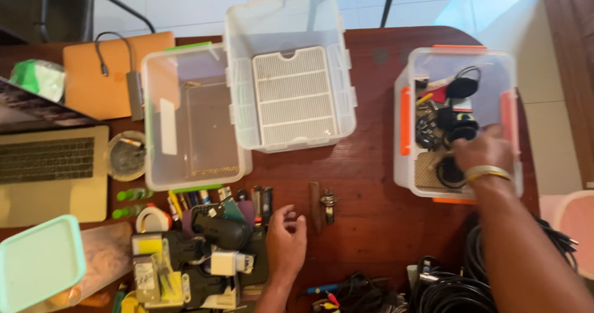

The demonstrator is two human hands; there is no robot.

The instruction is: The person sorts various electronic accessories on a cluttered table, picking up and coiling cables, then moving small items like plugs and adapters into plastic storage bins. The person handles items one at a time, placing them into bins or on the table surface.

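We look down on a dark brown wooden table [371,183]. Our right hand [481,151] reaches into the clear plastic box with orange latches [405,121] on the right side of the table, and it rests over the dark items inside, such as black cables and small electronic parts [442,124]. Its fingers point into the box, but we cannot tell if they grip something, because the hand covers them. On the right wrist we see a metal bangle [487,173]. Our left hand [286,242] lies low on the table with the fingers loosely spread and holds nothing; it is just beside a pile of black devices and white chargers [213,257]. Near its fingertips stand a small brown stick [314,206] and a small metal piece [328,203]. Behind them are two empty clear boxes, one with green latches [185,127] and one holding a white grid tray [291,95]. On the left we see an open laptop [52,170], and black cable coils [451,288] lie at the lower right.
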